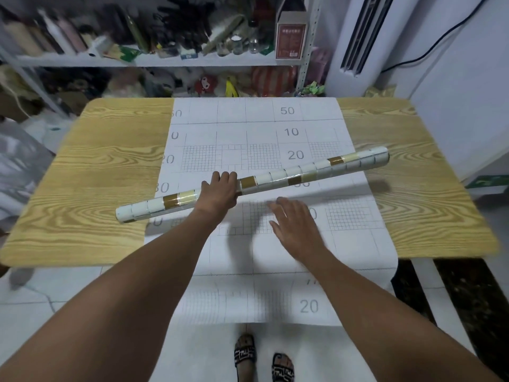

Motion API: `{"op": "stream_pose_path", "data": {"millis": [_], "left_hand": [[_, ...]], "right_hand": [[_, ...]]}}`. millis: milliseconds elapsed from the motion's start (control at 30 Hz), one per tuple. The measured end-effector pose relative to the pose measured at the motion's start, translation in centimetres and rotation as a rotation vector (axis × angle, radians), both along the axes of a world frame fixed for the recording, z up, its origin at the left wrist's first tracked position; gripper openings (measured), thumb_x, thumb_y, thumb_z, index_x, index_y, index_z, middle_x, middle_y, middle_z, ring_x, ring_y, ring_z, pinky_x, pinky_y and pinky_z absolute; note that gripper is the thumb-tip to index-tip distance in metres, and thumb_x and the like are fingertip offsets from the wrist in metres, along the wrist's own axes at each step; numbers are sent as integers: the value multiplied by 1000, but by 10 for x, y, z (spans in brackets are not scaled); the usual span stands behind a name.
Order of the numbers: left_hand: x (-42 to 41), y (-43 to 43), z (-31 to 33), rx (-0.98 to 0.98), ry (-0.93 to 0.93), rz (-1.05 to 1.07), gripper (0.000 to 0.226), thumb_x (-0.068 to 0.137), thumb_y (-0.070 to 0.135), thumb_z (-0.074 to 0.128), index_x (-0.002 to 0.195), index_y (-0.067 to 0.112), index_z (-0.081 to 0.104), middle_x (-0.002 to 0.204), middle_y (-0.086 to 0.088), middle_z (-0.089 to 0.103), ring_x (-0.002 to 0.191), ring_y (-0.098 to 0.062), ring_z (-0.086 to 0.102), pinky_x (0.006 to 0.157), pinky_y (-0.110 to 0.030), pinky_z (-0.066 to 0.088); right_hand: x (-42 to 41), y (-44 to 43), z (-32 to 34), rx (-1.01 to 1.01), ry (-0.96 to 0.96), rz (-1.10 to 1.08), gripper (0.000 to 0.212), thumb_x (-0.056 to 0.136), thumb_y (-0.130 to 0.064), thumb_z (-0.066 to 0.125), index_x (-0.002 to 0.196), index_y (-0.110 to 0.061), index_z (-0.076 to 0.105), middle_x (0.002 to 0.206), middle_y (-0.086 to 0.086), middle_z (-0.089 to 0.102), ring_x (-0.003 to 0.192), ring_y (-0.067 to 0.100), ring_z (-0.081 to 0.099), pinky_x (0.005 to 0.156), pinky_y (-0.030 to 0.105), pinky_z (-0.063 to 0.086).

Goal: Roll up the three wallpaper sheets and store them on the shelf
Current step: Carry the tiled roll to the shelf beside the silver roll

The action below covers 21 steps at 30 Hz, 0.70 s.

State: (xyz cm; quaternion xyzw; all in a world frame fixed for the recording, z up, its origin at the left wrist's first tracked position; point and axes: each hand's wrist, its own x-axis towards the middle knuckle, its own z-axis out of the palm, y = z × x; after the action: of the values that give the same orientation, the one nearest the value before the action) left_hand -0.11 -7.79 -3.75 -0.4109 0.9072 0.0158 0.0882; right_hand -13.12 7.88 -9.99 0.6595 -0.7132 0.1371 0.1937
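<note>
A rolled wallpaper sheet crosses the middle of the frame as a long, thin tube, slanting from its lower end at centre left to its higher end at centre right. Its outer face shows glossy white squares with a few gold, brown and pale yellow ones among them. The left hand grips the tube a little left of its middle, fingers curled over the top. A shadow lying apart from the tube's right end shows that end is off the surface. The right hand is just below the tube, lower right of centre, fingers straight and spread; it is blurred, and I cannot tell whether it touches the paper under it. Beneath both lies a flat sheet, white, printed with grey grid lines and numbers such as 50, 10 and 20. It runs from the far edge of the wooden table down the centre and hangs over the near edge towards the tiled floor. Both ends of the tube reach past the sheet's sides over bare wood, which lies broad at left and right. Across the top of the frame a white shelf is crowded with bottles and a red-brown box. A tall white appliance stands at upper right, and sandalled feet show at bottom centre.
</note>
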Motion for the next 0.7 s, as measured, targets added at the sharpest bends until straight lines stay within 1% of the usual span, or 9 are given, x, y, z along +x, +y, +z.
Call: {"op": "stream_pose_path", "data": {"millis": [67, 133, 233, 300, 367, 433, 533, 700], "left_hand": [[7, 0, 6, 3, -21, 9, 35, 95, 18, 45, 127, 5, 37, 126, -10, 46, 116, -29, 41, 86, -40, 39], [14, 1, 14, -17, -35, 10, 34, 96, 19, 44, 126, 6, 37, 125, -10, 47, 115, -29, 41, 85, -39, 39], [23, -1, 34, -50, -45, 15, 31, 94, 16, 44, 123, 7, 39, 122, -9, 48, 113, -29, 42, 82, -39, 39], [30, -3, 53, -74, -33, 21, 31, 94, 16, 44, 123, 6, 39, 123, -9, 48, 115, -29, 41, 83, -40, 39], [38, -4, 76, -90, -22, 26, 33, 94, 18, 44, 124, 5, 39, 125, -10, 47, 118, -30, 40, 86, -42, 40], [46, -6, 98, -123, -18, 30, 36, 95, 21, 44, 127, 5, 38, 128, -10, 45, 122, -29, 39, 89, -43, 40], [66, -9, 131, -168, -14, 51, 38, 96, 23, 44, 129, 5, 37, 132, -10, 43, 124, -28, 37, 89, -42, 39], [116, -14, 176, -270, 42, 100, 42, 94, 27, 48, 130, 7, 36, 133, -9, 43, 121, -28, 39, 89, -41, 39]], "right_hand": [[-8, -12, 13, -71, 50, -16, 51, 81, -23, 66, 127, -12, 45, 117, 11, 48, 98, 27, 49, 92, 38, 35], [-15, -22, 30, -84, 115, -46, 54, 79, -27, 71, 125, -14, 45, 117, 11, 47, 100, 28, 47, 95, 39, 33], [-25, -37, 58, -55, 209, -39, 60, 75, -38, 73, 127, -15, 52, 122, 11, 53, 107, 28, 43, 103, 42, 28], [-26, -48, 78, -27, 214, -8, 66, 73, -42, 75, 128, -14, 54, 123, 11, 57, 110, 28, 41, 105, 42, 26], [-22, -57, 98, 18, 190, 18, 73, 70, -46, 77, 131, -13, 53, 124, 10, 58, 111, 29, 45, 104, 42, 27], [-15, -67, 118, 32, 164, 36, 76, 69, -48, 78, 131, -13, 52, 121, 8, 59, 108, 29, 53, 102, 41, 34], [1, -81, 151, -7, 143, 88, 69, 70, -44, 78, 126, -13, 55, 110, 7, 63, 99, 29, 58, 94, 41, 45], [32, -113, 203, -93, 213, 183, 48, 72, -42, 76, 108, -13, 63, 87, 5, 64, 77, 27, 61, 77, 37, 50]]}}
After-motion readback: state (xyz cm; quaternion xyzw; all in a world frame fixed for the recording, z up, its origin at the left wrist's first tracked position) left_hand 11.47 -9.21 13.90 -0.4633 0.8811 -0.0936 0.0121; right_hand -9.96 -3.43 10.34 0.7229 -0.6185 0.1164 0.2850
